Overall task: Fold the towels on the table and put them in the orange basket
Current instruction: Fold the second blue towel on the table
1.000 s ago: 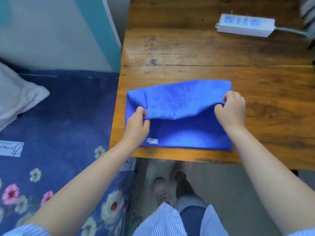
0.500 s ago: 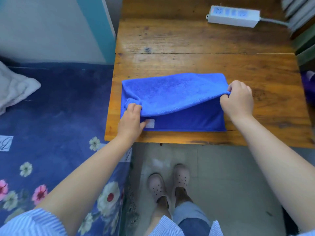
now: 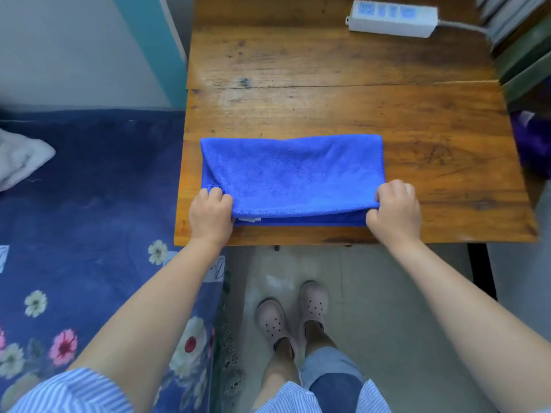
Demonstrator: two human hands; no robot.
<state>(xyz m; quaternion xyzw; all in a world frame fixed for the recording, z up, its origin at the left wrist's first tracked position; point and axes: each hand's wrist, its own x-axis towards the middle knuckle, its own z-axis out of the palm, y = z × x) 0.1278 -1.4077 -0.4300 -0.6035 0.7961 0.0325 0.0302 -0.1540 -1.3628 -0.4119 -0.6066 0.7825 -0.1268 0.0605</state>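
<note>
Grip: both hands pinch the near corners of the blue towel (image 3: 290, 174), one corner each.
Left hand: the left hand (image 3: 211, 216) is at the lower left corner of the towel, with its fingers curled around the cloth.
Right hand: the right hand (image 3: 394, 213) is at the lower right corner, with the thumb under the top layer and the fingers on top.
Towel: it lies folded in half on the wooden table (image 3: 328, 93), in the middle of the frame near the table's front edge. The top layer almost covers the bottom one. A thin strip of the bottom layer shows along the near side. A small white tag (image 3: 250, 219) peeks out by the left hand.
Table: it fills the upper middle of the frame.
Power strip: a white power strip (image 3: 392, 17) sits at the top right, far from the towel.
Bed: a dark blue sheet with flowers (image 3: 74, 210) is on the left side of the frame.
Feet: two pink shoes (image 3: 293, 315) stand on the floor at the bottom middle, below the table edge.
Basket: I cannot see it.
</note>
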